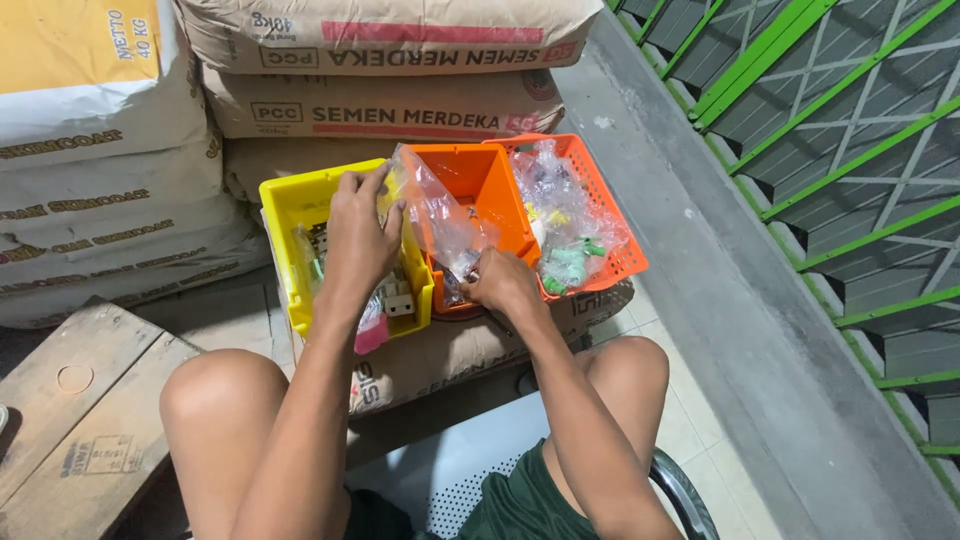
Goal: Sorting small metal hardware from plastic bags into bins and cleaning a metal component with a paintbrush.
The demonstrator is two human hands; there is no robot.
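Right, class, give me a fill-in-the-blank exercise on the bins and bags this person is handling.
1. The left hand rests on the ____ bin.
2. The right hand reaches into a clear plastic bag at the solid ____ bin.
3. The perforated orange basket holds plastic bags with small ____ parts.
4. The bins stand on a ____ sack.

Missing words: yellow; orange; green; brown
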